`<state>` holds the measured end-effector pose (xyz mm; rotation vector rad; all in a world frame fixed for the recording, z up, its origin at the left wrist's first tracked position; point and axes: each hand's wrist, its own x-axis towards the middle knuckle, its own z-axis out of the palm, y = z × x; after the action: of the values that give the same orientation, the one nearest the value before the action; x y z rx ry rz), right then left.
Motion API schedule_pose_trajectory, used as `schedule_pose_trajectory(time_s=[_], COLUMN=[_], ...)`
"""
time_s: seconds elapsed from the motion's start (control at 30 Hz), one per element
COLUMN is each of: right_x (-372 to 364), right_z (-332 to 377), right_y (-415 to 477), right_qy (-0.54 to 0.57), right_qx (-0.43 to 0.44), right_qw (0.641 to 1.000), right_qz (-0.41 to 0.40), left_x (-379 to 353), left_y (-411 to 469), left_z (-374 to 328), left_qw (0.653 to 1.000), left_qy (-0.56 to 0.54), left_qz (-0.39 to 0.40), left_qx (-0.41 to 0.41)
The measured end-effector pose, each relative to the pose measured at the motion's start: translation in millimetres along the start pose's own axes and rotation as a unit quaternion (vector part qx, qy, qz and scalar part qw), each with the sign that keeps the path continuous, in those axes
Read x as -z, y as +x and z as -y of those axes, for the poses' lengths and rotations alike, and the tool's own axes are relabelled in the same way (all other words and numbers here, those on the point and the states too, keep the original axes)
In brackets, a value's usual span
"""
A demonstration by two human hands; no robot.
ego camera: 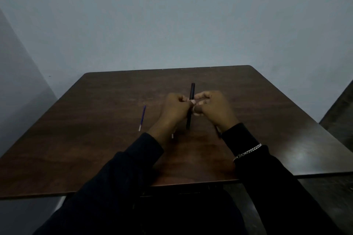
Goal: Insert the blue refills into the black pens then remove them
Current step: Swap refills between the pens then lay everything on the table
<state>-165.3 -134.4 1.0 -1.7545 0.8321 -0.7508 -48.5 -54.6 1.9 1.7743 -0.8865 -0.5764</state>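
Observation:
A black pen [191,91] stands nearly upright above the middle of the brown table [95,149]. My left hand [174,109] and my right hand [213,108] both pinch it at mid-length, fingers curled around it. Its top end sticks out above my fingers and its lower end shows below them. A blue refill [142,118] with a pale end lies on the table to the left of my left hand. A small pale tip [172,136] shows under my left wrist; what it belongs to is hidden. A thin dark object [217,131] lies partly under my right wrist.
A plain pale wall rises behind the table's far edge. Dark sleeves cover both forearms, and a silver chain bracelet [248,151] sits on the right one. The scene is dim. Dark floor shows past the table's right edge.

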Motion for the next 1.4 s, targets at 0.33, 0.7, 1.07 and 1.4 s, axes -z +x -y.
schedule_pose_trajectory(time_s=[0.33, 0.7, 1.07, 1.4], right_x=[-12, -28, -33, 14], right_z=[12, -4, -6, -10], right_y=[13, 15, 18, 25], right_qy=[0.193, 0.200, 0.204, 0.078], right_qx=[0.080, 0.117, 0.129, 0.064], right_qw=[0.973, 0.968, 0.968, 0.995], right_qz=[0.095, 0.099, 0.072, -0.017], left_x=[52, 48, 50, 58], left_y=[-16, -10, -8, -6], left_z=[17, 50, 57, 69], left_qw=[0.965, 0.924, 0.918, 0.938], left_qy=[0.169, 0.163, 0.182, 0.167], left_qz=[0.044, -0.039, -0.044, -0.060], left_qx=[-0.197, -0.343, -0.349, -0.298])
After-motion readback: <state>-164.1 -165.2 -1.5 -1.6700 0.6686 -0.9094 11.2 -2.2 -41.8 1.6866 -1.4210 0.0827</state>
